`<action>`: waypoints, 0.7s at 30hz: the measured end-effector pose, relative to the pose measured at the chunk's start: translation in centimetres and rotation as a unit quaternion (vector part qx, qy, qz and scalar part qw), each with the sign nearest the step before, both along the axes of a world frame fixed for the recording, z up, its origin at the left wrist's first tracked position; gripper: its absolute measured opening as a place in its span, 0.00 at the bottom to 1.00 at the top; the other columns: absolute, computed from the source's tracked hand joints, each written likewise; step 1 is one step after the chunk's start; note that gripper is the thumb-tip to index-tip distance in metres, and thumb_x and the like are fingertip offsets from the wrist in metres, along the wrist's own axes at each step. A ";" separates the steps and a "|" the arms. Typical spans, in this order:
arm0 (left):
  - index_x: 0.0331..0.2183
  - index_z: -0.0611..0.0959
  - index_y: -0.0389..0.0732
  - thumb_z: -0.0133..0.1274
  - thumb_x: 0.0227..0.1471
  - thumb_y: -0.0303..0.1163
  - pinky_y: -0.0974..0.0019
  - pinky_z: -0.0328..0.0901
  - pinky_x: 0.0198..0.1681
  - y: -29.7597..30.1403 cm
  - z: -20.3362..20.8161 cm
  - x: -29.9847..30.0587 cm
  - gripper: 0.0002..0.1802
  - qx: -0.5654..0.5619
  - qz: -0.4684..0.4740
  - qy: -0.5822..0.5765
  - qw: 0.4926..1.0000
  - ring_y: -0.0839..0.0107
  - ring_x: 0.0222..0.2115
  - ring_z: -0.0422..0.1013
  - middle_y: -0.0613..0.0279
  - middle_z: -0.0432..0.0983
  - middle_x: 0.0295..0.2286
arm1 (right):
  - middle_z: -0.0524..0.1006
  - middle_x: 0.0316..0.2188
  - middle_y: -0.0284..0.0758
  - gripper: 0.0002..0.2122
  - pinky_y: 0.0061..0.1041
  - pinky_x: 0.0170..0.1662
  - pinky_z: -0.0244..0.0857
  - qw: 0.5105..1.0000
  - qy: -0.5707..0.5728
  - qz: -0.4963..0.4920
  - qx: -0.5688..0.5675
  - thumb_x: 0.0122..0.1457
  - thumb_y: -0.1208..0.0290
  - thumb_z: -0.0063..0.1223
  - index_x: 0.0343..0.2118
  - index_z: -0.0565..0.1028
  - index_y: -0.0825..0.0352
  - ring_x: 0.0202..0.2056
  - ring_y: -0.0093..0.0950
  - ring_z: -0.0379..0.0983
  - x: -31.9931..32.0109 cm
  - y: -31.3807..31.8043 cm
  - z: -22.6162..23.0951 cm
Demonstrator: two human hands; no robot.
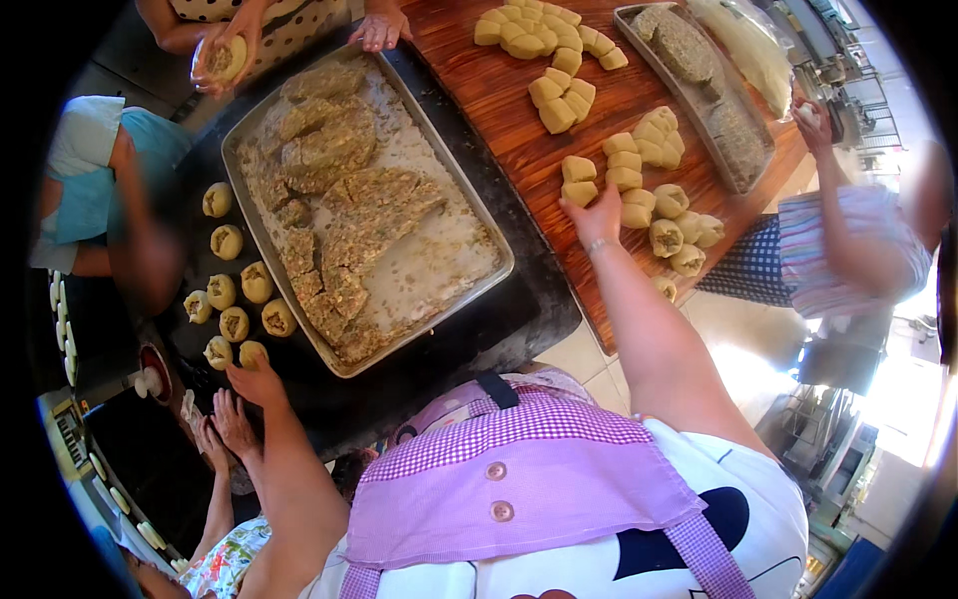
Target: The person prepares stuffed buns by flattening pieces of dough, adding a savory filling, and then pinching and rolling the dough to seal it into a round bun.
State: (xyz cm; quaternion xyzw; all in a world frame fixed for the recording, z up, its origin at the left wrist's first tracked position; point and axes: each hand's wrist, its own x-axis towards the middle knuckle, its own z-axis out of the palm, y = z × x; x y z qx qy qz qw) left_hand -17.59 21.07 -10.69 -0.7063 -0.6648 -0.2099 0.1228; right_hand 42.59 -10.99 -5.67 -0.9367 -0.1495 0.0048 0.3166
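Note:
My left hand [256,382] is at the lower left, on the black tabletop, its fingers closed on a filled dough ball [252,353]. Several similar filled dough balls [227,242] sit just beyond it, brown filling showing in their tops. Over on the wooden table, my right hand [595,214] has its thumb and fingers around the near end of a pale dough piece [579,193]. Another dough piece [578,169] touches that one on the far side. More cut dough pieces [624,165] lie right beside the hand.
A large metal tray [469,290] of chunky brown filling stands between my arms. Farther back is a narrower tray [743,180] with filling. Filled balls [687,230] and cut dough [529,30] share the wooden table [479,90]. Co-workers stand around; one holds dough [226,60] at the far left.

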 end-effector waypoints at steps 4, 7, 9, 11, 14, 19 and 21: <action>0.55 0.65 0.30 0.54 0.55 0.39 0.48 0.52 0.60 -7.8 2.7 3.0 0.32 -0.016 -0.054 -0.056 0.997 0.45 0.56 0.57 0.40 0.62 0.53 | 0.68 0.53 0.48 0.37 0.33 0.58 0.59 0.992 0.106 -0.024 -0.071 0.43 0.61 0.71 0.53 0.65 0.73 0.56 0.41 0.64 0.6 1.9 1.0; 0.54 0.65 0.31 0.55 0.53 0.34 0.51 0.50 0.61 -12.3 4.0 4.4 0.31 -0.074 -0.103 -0.097 0.987 0.47 0.57 0.54 0.41 0.58 0.55 | 0.70 0.50 0.47 0.32 0.34 0.57 0.60 0.970 0.189 -0.028 0.149 0.43 0.64 0.71 0.51 0.68 0.70 0.53 0.41 0.65 -1.3 -0.8 0.1; 0.54 0.65 0.31 0.55 0.52 0.31 0.52 0.49 0.61 -14.4 4.6 5.9 0.30 -0.120 -0.135 -0.124 0.976 0.48 0.58 0.53 0.42 0.56 0.56 | 0.71 0.48 0.45 0.30 0.35 0.55 0.62 0.954 0.175 0.012 0.241 0.42 0.65 0.71 0.49 0.70 0.69 0.50 0.41 0.67 -3.0 -4.6 -1.0; 0.54 0.65 0.32 0.55 0.50 0.28 0.53 0.49 0.61 -16.0 6.1 8.2 0.30 -0.158 -0.172 -0.152 0.960 0.49 0.58 0.53 0.44 0.55 0.56 | 0.73 0.44 0.42 0.29 0.36 0.53 0.63 0.970 0.075 0.090 0.212 0.41 0.66 0.71 0.47 0.72 0.67 0.45 0.41 0.69 -4.0 -9.1 -2.1; 0.54 0.66 0.36 0.56 0.47 0.25 0.55 0.49 0.62 -17.2 7.2 11.4 0.31 -0.172 -0.229 -0.163 0.944 0.51 0.58 0.53 0.46 0.55 0.56 | 0.72 0.46 0.40 0.30 0.34 0.56 0.60 0.990 0.030 0.135 -0.027 0.39 0.66 0.72 0.49 0.72 0.64 0.49 0.40 0.66 -4.1 -12.8 -1.3; 0.52 0.69 0.38 0.58 0.44 0.24 0.55 0.51 0.61 -18.2 9.5 16.8 0.31 -0.214 -0.288 -0.215 0.908 0.52 0.57 0.56 0.49 0.60 0.54 | 0.71 0.47 0.41 0.29 0.35 0.57 0.59 0.969 0.045 0.241 -0.023 0.39 0.66 0.72 0.47 0.74 0.65 0.51 0.41 0.65 -2.3 -12.0 0.4; 0.50 0.71 0.38 0.57 0.43 0.23 0.56 0.53 0.60 -18.6 10.1 18.2 0.28 -0.223 -0.305 -0.222 0.899 0.53 0.55 0.59 0.50 0.64 0.52 | 0.71 0.47 0.41 0.29 0.36 0.57 0.59 0.959 0.046 0.280 -0.005 0.39 0.66 0.72 0.47 0.74 0.65 0.51 0.42 0.65 -2.1 -12.5 -0.7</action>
